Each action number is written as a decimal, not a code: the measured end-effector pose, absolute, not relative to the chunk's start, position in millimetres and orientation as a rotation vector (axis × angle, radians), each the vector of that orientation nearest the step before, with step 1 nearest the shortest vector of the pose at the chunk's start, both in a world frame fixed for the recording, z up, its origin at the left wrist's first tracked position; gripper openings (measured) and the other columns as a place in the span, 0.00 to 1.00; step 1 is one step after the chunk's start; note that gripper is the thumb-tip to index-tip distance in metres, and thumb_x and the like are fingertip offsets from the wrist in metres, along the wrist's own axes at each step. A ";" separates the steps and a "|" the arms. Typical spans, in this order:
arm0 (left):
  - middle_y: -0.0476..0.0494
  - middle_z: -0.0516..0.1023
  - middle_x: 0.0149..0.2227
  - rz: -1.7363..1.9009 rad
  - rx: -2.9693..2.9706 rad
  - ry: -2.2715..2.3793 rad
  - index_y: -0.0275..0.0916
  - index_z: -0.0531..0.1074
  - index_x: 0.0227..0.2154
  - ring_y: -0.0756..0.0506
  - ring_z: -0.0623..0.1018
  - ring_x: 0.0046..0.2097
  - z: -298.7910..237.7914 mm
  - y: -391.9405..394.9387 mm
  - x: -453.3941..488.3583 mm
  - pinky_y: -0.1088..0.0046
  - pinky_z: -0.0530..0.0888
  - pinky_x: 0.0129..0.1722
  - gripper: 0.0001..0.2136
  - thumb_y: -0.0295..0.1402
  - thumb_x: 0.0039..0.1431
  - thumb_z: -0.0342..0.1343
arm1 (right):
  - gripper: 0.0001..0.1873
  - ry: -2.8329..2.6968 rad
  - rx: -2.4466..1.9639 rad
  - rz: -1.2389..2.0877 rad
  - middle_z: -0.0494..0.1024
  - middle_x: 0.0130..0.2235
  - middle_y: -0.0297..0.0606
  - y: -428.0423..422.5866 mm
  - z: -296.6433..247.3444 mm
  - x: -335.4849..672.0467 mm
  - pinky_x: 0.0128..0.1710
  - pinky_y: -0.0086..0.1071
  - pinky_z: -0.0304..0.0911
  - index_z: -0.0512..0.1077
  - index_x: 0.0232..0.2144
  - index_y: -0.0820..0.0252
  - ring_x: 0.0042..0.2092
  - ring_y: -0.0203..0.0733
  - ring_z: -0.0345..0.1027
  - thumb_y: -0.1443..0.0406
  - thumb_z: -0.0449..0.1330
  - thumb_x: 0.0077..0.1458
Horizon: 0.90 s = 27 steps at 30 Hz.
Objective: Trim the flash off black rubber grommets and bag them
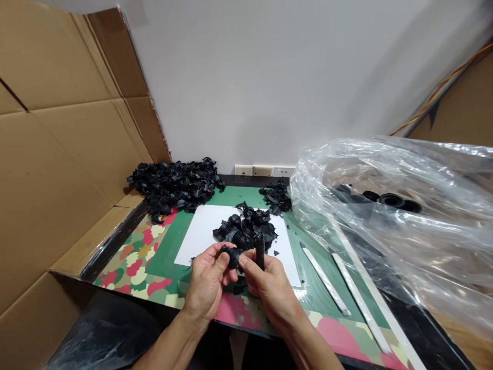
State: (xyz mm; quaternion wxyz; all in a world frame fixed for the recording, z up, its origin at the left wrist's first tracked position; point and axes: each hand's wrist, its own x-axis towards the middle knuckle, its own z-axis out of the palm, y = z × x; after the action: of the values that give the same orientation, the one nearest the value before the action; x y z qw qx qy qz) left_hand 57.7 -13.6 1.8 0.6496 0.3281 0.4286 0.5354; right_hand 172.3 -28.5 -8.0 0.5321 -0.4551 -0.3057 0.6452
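My left hand [210, 275] pinches a small black ribbed rubber part [232, 256] between thumb and fingers. Closed beside it, my right hand [265, 277] grips a dark stick-like tool [260, 249] that points up out of the fist. The right thumb and fingertip touch the right side of the ribbed part, and the tool's working end is hidden. Just beyond both hands, a heap of similar black ribbed parts [239, 228] lies on a white sheet [200, 226]. Small black scraps are scattered around it.
A larger pile of black parts [177, 182] sits at the back left, beside a cardboard box [77, 139]. Black scraps [276, 196] lie at the back. Two white pencil-like sticks [325, 277] rest on the green mat [308, 231]. A clear plastic bag [385, 236] with black rings fills the right.
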 end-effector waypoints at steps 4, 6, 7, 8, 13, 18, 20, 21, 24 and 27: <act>0.50 0.71 0.15 1.230 0.756 1.006 0.32 0.75 0.29 0.56 0.66 0.16 0.4 -11.8 58.5 0.83 0.57 0.16 0.23 0.44 0.35 0.71 | 0.25 -0.748 -1.106 1.533 0.56 0.16 0.24 -29.6 -9.6 175.4 0.17 0.25 0.38 0.69 0.21 0.63 0.18 0.26 0.43 0.47 0.68 0.36; 0.52 0.69 0.13 1.234 0.773 1.028 0.32 0.74 0.29 0.56 0.65 0.16 0.3 -11.3 57.3 0.83 0.55 0.16 0.23 0.45 0.35 0.71 | 0.26 -0.765 -1.140 1.454 0.58 0.17 0.25 -31.2 -11.7 182.8 0.18 0.25 0.42 0.73 0.25 0.64 0.19 0.28 0.46 0.46 0.68 0.38; 0.52 0.68 0.13 1.237 0.780 1.038 0.32 0.74 0.28 0.56 0.64 0.16 0.3 -11.3 56.5 0.83 0.54 0.16 0.23 0.45 0.36 0.71 | 0.27 -0.768 -1.164 1.384 0.60 0.18 0.27 -32.4 -12.3 188.1 0.19 0.26 0.45 0.75 0.27 0.64 0.20 0.30 0.50 0.45 0.66 0.39; 0.53 0.67 0.12 1.238 0.786 1.047 0.32 0.74 0.28 0.56 0.64 0.16 0.1 -11.3 55.6 0.83 0.53 0.16 0.23 0.46 0.36 0.71 | 0.27 -0.773 -1.182 1.305 0.62 0.19 0.29 -33.6 -12.3 194.0 0.21 0.26 0.49 0.76 0.30 0.63 0.22 0.32 0.53 0.44 0.65 0.42; 0.54 0.65 0.11 1.225 0.803 1.083 0.32 0.74 0.29 0.56 0.63 0.15 -2.0 -12.5 53.4 0.82 0.52 0.16 0.24 0.46 0.35 0.71 | 0.27 -0.875 -1.087 1.031 0.70 0.27 0.35 -40.6 -6.0 217.2 0.24 0.29 0.56 0.77 0.39 0.58 0.26 0.35 0.59 0.43 0.58 0.51; 0.54 0.66 0.11 1.260 0.902 1.112 0.32 0.75 0.30 0.56 0.63 0.15 -3.4 -13.4 54.2 0.81 0.55 0.17 0.24 0.47 0.35 0.70 | 0.25 -0.865 -0.973 1.049 0.65 0.21 0.30 -45.0 -4.3 211.1 0.18 0.27 0.53 0.77 0.33 0.60 0.19 0.31 0.56 0.44 0.59 0.51; 0.54 0.66 0.12 1.263 0.949 1.117 0.33 0.75 0.30 0.56 0.63 0.15 -3.7 -14.0 54.1 0.81 0.55 0.17 0.22 0.46 0.37 0.70 | 0.19 -0.879 -0.986 1.037 0.67 0.19 0.30 -46.1 -7.1 205.6 0.20 0.29 0.58 0.76 0.32 0.59 0.20 0.33 0.60 0.49 0.63 0.50; 0.54 0.66 0.12 1.259 0.966 1.118 0.33 0.75 0.30 0.56 0.63 0.15 -3.8 -14.4 53.9 0.81 0.55 0.17 0.22 0.46 0.38 0.70 | 0.16 -0.897 -0.990 1.023 0.68 0.19 0.30 -46.5 -8.9 203.2 0.22 0.29 0.60 0.76 0.32 0.59 0.20 0.34 0.61 0.52 0.65 0.50; 0.54 0.66 0.12 1.244 0.997 1.122 0.33 0.75 0.30 0.56 0.63 0.15 -4.3 -15.5 53.3 0.81 0.56 0.17 0.20 0.45 0.40 0.69 | 0.10 -0.954 -0.977 0.925 0.73 0.27 0.34 -46.8 -15.4 198.2 0.25 0.31 0.64 0.77 0.31 0.57 0.24 0.35 0.65 0.58 0.67 0.49; 0.54 0.66 0.13 1.232 1.013 1.120 0.34 0.75 0.31 0.55 0.64 0.16 -4.7 -16.5 53.2 0.80 0.56 0.17 0.20 0.45 0.41 0.68 | 0.06 -0.970 -0.963 0.838 0.75 0.36 0.37 -46.0 -22.6 195.1 0.29 0.33 0.66 0.78 0.31 0.55 0.28 0.36 0.68 0.60 0.66 0.49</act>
State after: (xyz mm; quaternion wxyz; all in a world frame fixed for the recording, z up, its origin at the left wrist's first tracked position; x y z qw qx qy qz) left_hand 53.2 -16.5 -4.7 0.5616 0.4300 0.4755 0.5231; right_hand 195.1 -46.0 -22.6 0.6956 -0.4316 -0.4346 0.3754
